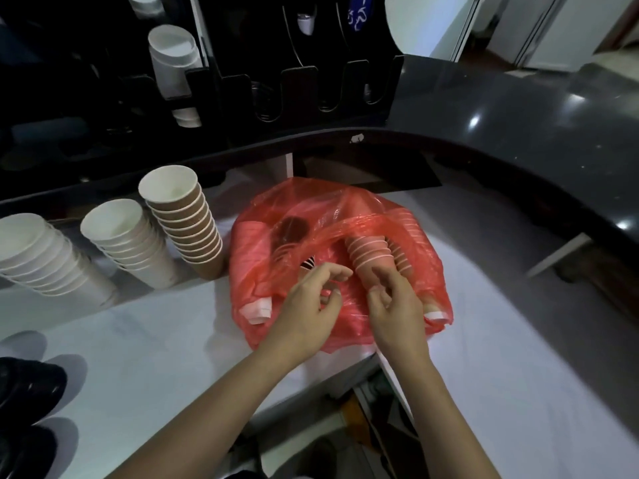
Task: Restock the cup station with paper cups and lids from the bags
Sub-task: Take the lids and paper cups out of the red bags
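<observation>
A red translucent plastic bag (pixel 349 216) lies on the white table (pixel 138 357), holding several stacks of paper cups lying on their sides. My left hand (pixel 307 309) and my right hand (pixel 397 305) rest on the bag's near side, fingers curled and pinching at the plastic. One cup stack (pixel 366 254) shows through the bag just beyond my fingers. The black cup station (pixel 294 81) stands behind, with one white cup stack (pixel 173 67) in a slot.
Three upside-down cup stacks stand left of the bag: a brown one (pixel 186 223), a white one (pixel 128 240) and another white one (pixel 45 261). Black lids (pixel 27 385) sit at the near left. A dark counter (pixel 518 133) curves to the right.
</observation>
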Demonstrator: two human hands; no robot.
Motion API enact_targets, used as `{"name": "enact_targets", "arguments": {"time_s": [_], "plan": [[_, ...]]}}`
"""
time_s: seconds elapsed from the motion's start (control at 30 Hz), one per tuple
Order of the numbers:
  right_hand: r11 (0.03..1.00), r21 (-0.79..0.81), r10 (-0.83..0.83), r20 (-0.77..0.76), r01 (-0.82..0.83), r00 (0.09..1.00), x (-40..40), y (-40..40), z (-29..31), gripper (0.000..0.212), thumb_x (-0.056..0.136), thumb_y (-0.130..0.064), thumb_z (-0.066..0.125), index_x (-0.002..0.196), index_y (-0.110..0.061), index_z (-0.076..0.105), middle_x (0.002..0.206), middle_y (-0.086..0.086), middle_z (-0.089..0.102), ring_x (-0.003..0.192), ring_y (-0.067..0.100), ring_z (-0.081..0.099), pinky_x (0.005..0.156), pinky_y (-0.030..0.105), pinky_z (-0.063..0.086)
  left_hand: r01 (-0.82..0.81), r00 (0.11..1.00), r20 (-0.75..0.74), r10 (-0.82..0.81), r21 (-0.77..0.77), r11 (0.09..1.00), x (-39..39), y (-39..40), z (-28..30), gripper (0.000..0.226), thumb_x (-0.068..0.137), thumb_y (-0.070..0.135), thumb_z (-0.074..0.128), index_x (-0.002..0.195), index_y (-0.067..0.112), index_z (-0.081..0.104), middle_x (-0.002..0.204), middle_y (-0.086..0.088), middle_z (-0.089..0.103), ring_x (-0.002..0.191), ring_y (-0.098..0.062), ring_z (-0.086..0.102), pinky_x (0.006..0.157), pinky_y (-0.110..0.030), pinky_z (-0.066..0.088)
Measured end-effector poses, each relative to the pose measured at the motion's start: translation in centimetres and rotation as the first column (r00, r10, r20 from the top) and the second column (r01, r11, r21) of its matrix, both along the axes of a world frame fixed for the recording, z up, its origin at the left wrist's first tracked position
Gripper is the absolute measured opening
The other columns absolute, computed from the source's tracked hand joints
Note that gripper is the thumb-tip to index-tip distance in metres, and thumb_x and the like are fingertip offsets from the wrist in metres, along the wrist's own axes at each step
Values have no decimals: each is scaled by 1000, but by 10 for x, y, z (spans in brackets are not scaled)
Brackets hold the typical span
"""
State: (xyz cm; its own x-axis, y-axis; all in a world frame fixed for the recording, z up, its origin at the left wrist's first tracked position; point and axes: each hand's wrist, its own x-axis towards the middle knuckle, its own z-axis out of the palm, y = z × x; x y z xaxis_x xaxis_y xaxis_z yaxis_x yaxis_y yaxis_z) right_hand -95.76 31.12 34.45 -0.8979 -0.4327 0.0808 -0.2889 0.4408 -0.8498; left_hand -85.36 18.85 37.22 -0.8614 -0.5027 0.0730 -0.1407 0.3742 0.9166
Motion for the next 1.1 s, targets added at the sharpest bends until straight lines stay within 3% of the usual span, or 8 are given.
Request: {"name": "enact_targets", "arguments": {"time_s": [0.13,0.27,0.53,0.67,0.83,0.97,1.1], "plan": [[981,195,4,-81,12,997,-21,15,-12,39,98,-18,59,136,-17,58,134,1,61,120,21,57,102,40,48,26,998,50,-26,3,1000,-8,7,-10,34,99,4,55,122,28,63,121,14,63,115,6,56,91,-7,44],[933,361,35,-122,11,992,-39,17,-25,40,99,-27,61,136,-11,55,135,11,59,119,29,57,98,41,48,23,997,77,-24,9,1000,-16,10,-16,33,100,3,55,123,26,63,121,15,62,113,11,54,90,-5,42],[851,524,59,-130,18,990,-44,-2,-41,80,90,-32,73,154,-8,31,148,20,43,133,38,45,108,47,43,4,996,87,-5,19,1000,-28,15,-24,33,99,3,55,121,26,63,119,17,62,114,10,54,88,-6,44],[817,572,62,-205,68,977,-48,-10,-50,89,85,-35,77,154,-2,33,149,24,43,141,42,36,115,50,35,-3,995,96,0,28,1000,-27,15,-27,33,99,4,54,121,27,63,120,17,63,115,7,56,89,-9,46],[787,613,45,-180,76,983,-50,-22,-56,96,81,-39,81,153,-1,32,144,30,42,134,45,42,110,50,41,-27,993,120,22,35,999,-23,12,-29,32,99,6,54,120,29,63,118,19,63,114,7,56,88,-9,45],[823,567,10,-65,28,998,-50,-31,-56,97,87,-36,74,157,-4,16,146,28,40,135,46,45,104,50,46,-53,993,111,48,40,998,-22,9,-29,34,98,4,53,119,29,64,117,17,64,113,4,58,86,-11,45],[862,507,21,10,-23,1000,-54,-33,-60,105,92,-34,69,162,-14,-7,155,31,25,148,49,25,115,54,35,-65,992,113,60,44,997,-19,6,-29,34,97,4,53,119,28,64,117,17,65,113,5,58,88,-14,47]]}}
